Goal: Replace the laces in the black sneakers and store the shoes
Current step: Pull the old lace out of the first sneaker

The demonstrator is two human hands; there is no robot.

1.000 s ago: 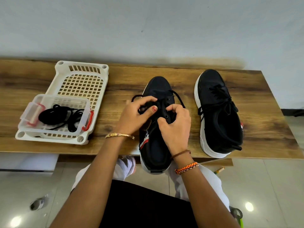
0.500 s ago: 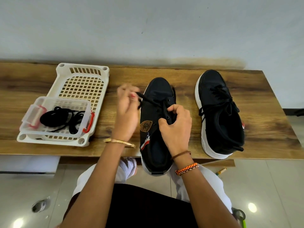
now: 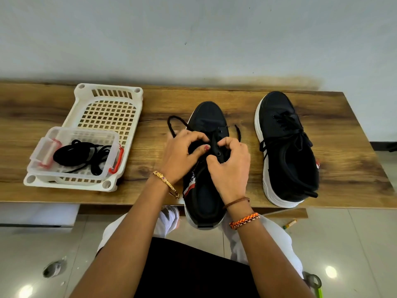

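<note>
A black sneaker [image 3: 207, 119] with a white sole lies in the middle of the wooden table [image 3: 354, 168], toe away from me, heel over the front edge. My left hand [image 3: 180, 151] and my right hand [image 3: 232, 162] meet over its eyelets, fingers curled and pinching its black lace [image 3: 171, 123]. One lace end loops out to the left, the other end [image 3: 238, 131] sticks up to the right. A second black sneaker [image 3: 285, 147], laced, lies to the right. A clear box [image 3: 43, 155] holds a bundle of black laces [image 3: 81, 155].
The clear box with red clips sits in a white slotted plastic basket [image 3: 107, 108] at the table's left. A wall rises right behind the table. Tiled floor lies below, with a small pencil-like item [image 3: 290, 223] under the table's right side.
My left hand, raised and pulling the lace up and left half a second ago, has come back down to the eyelets. The lace now lies looped loose on the table to the left.
</note>
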